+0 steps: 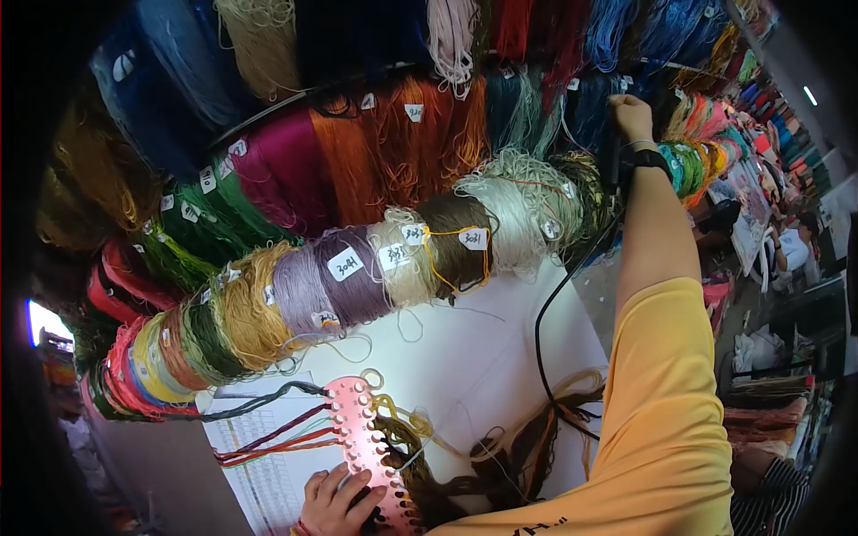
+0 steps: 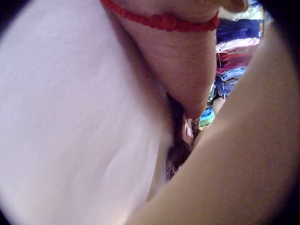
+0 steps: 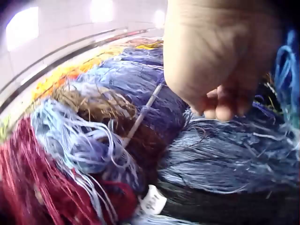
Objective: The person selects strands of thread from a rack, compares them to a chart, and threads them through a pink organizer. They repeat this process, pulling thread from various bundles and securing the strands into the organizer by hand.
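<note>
My left hand (image 1: 338,502) rests with spread fingers on the lower part of a pink card with holes (image 1: 357,427), near the bottom of the head view. Dark, red and green threads run from the card's left edge, brown and gold ones from its right. My right hand (image 1: 631,116) reaches up to dark blue thread hanks at the top right. In the right wrist view its fingers (image 3: 225,112) curl against grey-blue thread (image 3: 220,154); whether they pinch a strand is hidden. The left wrist view shows the left hand (image 2: 173,61) close up, over a white surface (image 2: 70,117).
A long row of thread bundles with number tags (image 1: 343,264) crosses in front of me. Coloured hanks (image 1: 393,143) hang behind it. A black cable (image 1: 539,330) curves down beside my right arm. Printed sheets (image 1: 259,447) lie left of the card.
</note>
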{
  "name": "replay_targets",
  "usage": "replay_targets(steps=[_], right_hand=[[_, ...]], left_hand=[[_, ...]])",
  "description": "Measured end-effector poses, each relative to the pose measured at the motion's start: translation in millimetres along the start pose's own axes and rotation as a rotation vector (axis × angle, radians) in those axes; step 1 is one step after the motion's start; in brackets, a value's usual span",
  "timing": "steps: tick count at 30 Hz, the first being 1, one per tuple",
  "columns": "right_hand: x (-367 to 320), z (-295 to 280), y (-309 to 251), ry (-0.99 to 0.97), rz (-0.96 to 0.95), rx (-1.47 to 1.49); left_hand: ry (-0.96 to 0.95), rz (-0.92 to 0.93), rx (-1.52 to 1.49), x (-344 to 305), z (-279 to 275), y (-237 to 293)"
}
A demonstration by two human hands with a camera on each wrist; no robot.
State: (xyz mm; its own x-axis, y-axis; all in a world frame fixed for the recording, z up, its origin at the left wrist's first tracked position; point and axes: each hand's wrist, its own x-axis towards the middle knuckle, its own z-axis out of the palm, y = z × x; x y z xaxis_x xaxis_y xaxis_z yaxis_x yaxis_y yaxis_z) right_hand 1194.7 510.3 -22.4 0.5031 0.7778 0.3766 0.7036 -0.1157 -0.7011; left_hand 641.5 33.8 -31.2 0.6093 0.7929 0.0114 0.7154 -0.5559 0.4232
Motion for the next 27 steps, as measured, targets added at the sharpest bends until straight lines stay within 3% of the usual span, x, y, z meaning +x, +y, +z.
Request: replay_targets(steps=[1,5,9,15,19,21,23,27], right_hand=[[-15,-9,-20,-0.016,0.056,-0.120],[-40,-26,-32,-0.017,-0.128,-0.349],[-86,-44,-56,-0.022,-0.171,-0.393],[-162,-69,-99,0.032,-0.266,-0.276],[-240,-84,-145,-0.054,-0.289,-0.128],[-285,-88,-172,-0.060,-0.434,-0.101],[-343,-98,-216,-0.139,-0.455,-0.064],[-461,-109,-299,-0.521,-0.502,0.026]], left_hand=[[-0.009,-0.002,-0.004,-1,0,0],[-0.027,-0.013,-0.011,-4,1,-1],[-0.016,-0.006,0.003,-5,-3,-2],[0.071,0.070,-0.024,-10,-7,-4],[0.166,0.114,-0.049,-19,-2,-7],[0.186,0.134,-0.059,-23,0,-10],[0.220,0.163,-0.078,-27,4,-14],[0.293,0.221,-0.156,-34,11,-22]])
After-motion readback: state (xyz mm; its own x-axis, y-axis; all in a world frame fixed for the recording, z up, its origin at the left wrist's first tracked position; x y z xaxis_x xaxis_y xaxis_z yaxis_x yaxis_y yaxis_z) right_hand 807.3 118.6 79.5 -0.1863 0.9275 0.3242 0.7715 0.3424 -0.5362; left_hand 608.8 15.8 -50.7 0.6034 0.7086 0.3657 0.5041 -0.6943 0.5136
